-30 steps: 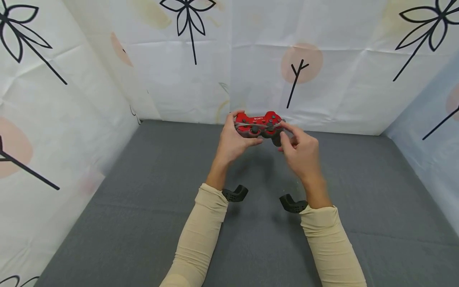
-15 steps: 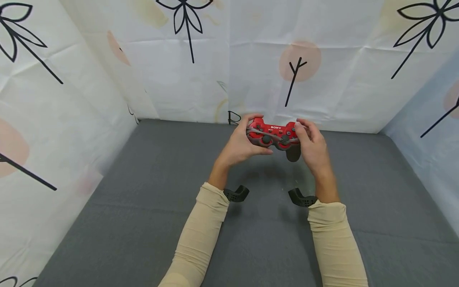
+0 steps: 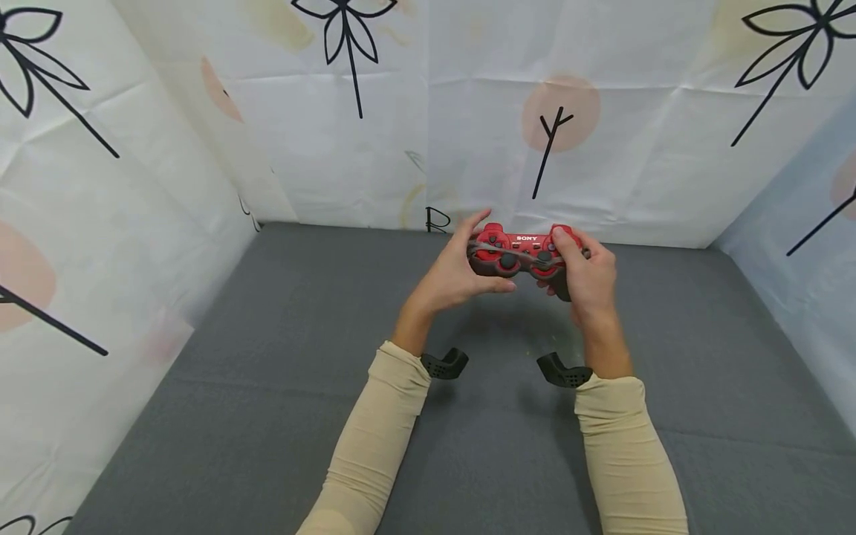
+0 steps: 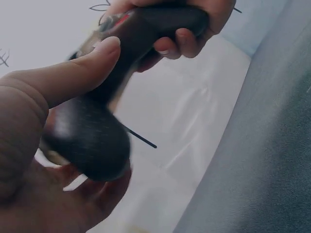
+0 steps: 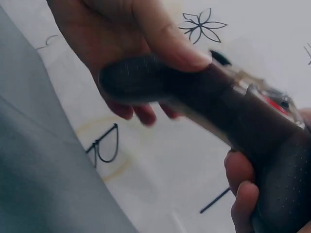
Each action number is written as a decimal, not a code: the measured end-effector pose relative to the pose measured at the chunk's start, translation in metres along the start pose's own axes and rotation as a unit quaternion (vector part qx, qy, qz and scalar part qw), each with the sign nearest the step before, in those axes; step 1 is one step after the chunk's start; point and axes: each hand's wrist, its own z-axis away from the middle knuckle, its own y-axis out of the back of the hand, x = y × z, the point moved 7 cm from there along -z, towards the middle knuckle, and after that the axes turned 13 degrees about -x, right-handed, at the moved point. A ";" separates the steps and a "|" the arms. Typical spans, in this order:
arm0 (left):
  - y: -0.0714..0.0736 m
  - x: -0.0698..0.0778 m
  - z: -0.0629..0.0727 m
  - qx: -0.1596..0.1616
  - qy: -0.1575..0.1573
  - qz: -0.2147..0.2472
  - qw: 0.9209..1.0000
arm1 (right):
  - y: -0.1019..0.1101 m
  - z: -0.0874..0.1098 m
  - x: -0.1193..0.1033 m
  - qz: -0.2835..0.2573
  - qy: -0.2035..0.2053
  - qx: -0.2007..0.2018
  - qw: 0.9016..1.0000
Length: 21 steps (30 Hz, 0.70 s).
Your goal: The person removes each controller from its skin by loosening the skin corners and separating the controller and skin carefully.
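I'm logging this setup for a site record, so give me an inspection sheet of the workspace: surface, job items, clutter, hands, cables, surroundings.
Surface: grey, cloth-like tabletop.
Job items: red-and-dark controller, held above the tabletop.
Clutter: nothing seen.
Hands: left hand holds the controller's left end, right hand its right end.
Cables: greyish strand across the controller's face; cannot tell whether it is a cable.
Surroundings: pale sheeting with plant drawings, behind and at both sides.

Red-black game controller (image 3: 524,246), aloft (marked SONY)
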 end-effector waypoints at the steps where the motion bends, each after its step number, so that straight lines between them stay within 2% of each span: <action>1: 0.001 0.002 0.000 0.009 -0.007 -0.017 1.000 | 0.002 0.000 -0.001 0.006 -0.003 0.006 1.000; 4: 0.007 0.013 0.003 0.048 -0.051 -0.076 0.995 | 0.008 0.001 -0.003 0.035 -0.012 0.015 0.999; 6: 0.008 0.022 0.005 0.072 -0.088 -0.122 0.986 | 0.011 0.002 -0.005 0.063 -0.016 0.017 0.998; 8: 0.008 0.029 0.007 0.081 -0.117 -0.155 0.978 | 0.012 0.002 -0.007 0.090 -0.017 0.017 0.996; 10: 0.006 0.033 0.008 0.075 -0.133 -0.182 0.971 | 0.013 0.002 -0.009 0.111 -0.017 0.018 0.994; 16: -0.002 0.032 0.008 0.030 -0.125 -0.215 0.968 | 0.015 0.003 -0.011 0.134 -0.015 0.016 0.991; 21: -0.007 0.030 0.005 0.010 -0.110 -0.240 0.965 | 0.014 0.004 -0.015 0.175 -0.008 0.023 0.984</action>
